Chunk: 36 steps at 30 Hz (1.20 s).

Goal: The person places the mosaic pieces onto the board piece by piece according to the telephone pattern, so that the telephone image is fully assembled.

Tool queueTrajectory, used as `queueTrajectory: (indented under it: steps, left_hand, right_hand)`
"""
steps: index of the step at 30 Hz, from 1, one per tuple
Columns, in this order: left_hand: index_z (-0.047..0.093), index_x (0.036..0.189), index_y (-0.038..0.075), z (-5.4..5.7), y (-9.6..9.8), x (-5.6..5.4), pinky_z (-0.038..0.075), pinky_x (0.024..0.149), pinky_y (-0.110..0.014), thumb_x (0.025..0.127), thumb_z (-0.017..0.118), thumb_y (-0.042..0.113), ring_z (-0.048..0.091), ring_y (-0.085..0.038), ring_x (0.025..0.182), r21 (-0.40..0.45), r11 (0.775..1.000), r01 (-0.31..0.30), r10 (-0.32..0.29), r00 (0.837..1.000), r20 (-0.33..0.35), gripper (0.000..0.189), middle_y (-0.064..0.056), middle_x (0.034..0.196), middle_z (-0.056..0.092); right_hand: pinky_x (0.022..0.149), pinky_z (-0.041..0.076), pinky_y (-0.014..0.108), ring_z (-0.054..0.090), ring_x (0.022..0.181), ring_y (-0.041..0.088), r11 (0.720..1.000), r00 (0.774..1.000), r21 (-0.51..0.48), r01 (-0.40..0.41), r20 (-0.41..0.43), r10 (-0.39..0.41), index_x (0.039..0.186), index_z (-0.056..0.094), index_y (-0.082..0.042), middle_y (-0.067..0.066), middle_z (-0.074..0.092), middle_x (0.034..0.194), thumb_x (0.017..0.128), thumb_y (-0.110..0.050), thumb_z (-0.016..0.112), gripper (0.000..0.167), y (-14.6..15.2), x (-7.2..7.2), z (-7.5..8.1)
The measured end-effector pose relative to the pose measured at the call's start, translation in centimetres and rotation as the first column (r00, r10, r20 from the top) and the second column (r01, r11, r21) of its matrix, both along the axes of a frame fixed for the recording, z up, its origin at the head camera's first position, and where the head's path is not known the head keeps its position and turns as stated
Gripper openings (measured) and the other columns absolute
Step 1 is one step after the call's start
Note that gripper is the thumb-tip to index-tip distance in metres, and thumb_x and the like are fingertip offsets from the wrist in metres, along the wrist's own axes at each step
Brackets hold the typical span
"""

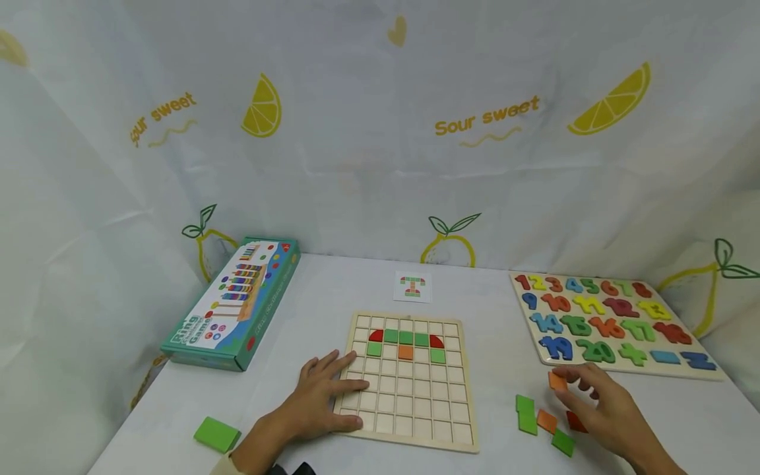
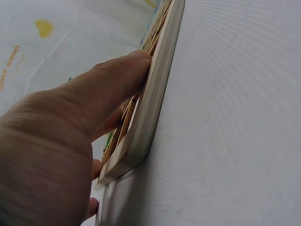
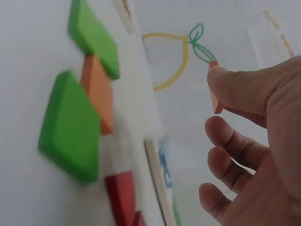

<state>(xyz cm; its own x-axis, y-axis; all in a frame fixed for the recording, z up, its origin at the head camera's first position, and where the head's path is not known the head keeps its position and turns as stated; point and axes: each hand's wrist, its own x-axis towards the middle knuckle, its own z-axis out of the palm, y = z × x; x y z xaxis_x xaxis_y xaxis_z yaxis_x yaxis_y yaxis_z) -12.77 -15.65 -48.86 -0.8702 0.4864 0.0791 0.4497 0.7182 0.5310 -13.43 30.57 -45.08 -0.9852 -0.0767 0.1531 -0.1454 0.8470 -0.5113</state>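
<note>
My right hand pinches an orange square tile between thumb and forefinger, above the table; the right wrist view shows the same orange tile at the fingertips. Below it lie green tiles, another orange tile and a red piece. Fingers spread, my left hand rests on the left edge of a wooden grid board; in the left wrist view the thumb touches its rim. Near the board's top sit green tiles, red curved pieces and an orange tile.
A pattern card lies behind the board. At the right stands a number puzzle, at the left a ring game box. A green block lies at the front left. A printed curtain hangs behind the table.
</note>
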Motion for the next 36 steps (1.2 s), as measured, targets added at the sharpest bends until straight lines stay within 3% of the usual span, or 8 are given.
queueTrajectory:
  steps: [5,12,23,36]
  left_hand:
    - [0.063,0.130,0.032,-0.1,0.0,0.0,0.007,0.103,-0.065,0.078,0.067,0.065,0.016,-0.037,0.141,0.001,1.000,-0.003,0.003,1.000,0.001,0.061,-0.005,0.154,0.030]
    - [0.063,0.130,0.031,-0.1,-0.2,0.0,0.007,0.103,-0.066,0.078,0.066,0.065,0.016,-0.037,0.141,0.008,1.000,-0.005,0.005,1.000,0.005,0.062,-0.005,0.154,0.030]
    - [0.064,0.129,0.032,-0.1,-0.3,-0.1,0.005,0.103,-0.065,0.078,0.066,0.066,0.014,-0.036,0.142,0.013,1.000,-0.015,0.015,1.000,0.020,0.062,-0.004,0.155,0.030]
    - [0.065,0.128,0.029,0.1,0.0,0.1,0.006,0.103,-0.065,0.078,0.069,0.062,0.016,-0.037,0.141,0.037,0.999,0.007,-0.007,1.000,0.002,0.060,-0.006,0.154,0.031]
  right_hand:
    - [0.065,0.048,0.027,0.050,0.081,0.017,0.998,0.983,-0.021,-0.052,-0.177,0.047,0.107,0.070,-0.010,-0.004,0.061,0.094,0.085,-0.019,0.077,0.025,-2.0,0.5,2.2]
    - [0.073,0.042,0.019,0.049,0.086,0.006,0.977,0.924,-0.071,-0.201,-0.345,0.165,0.107,0.069,-0.010,-0.006,0.062,0.100,0.078,-0.006,0.080,0.031,-5.5,0.7,5.0]
    - [0.075,0.041,0.023,0.050,0.094,0.011,0.943,0.882,-0.144,-0.299,-0.420,0.215,0.110,0.069,-0.010,-0.006,0.063,0.105,0.078,-0.001,0.080,0.035,-11.0,-0.3,6.5]
    - [0.077,0.045,0.046,0.053,0.099,0.014,0.888,0.885,-0.261,-0.378,-0.382,0.265,0.109,0.070,-0.009,-0.008,0.060,0.101,0.080,-0.006,0.079,0.030,-16.5,-1.7,4.8]
